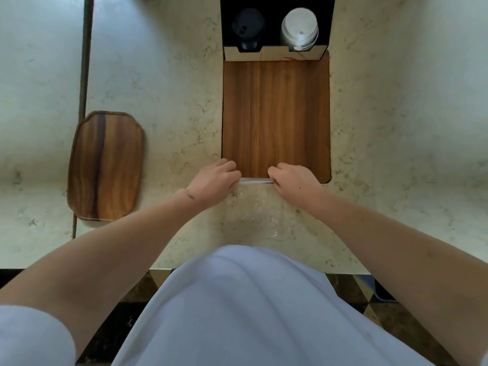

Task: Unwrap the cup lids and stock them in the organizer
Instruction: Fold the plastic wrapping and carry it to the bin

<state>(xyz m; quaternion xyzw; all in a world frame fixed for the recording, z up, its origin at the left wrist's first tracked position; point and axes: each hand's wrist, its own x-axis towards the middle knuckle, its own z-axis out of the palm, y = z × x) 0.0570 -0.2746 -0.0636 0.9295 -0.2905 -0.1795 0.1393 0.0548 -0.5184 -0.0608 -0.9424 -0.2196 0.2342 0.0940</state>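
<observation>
Gripping clear wrapper (254, 207) top edge, left hand (211, 180) and right hand (293, 180) curled; we judge emptying lids next.

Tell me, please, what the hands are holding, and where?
Both hands, left and right, pinch the top edge of a clear plastic wrapper, one at each end; the wrapper hangs toward the person over the counter.

Both hands, left hand (211, 180) and right hand (293, 180), pinch a clear crinkled plastic wrapper (254, 207) over the pale marble worktop (171, 101). Beyond, a black two-slot organizer (276, 52) holds stacked black lids (247, 29) and white lids (299, 29).
</observation>
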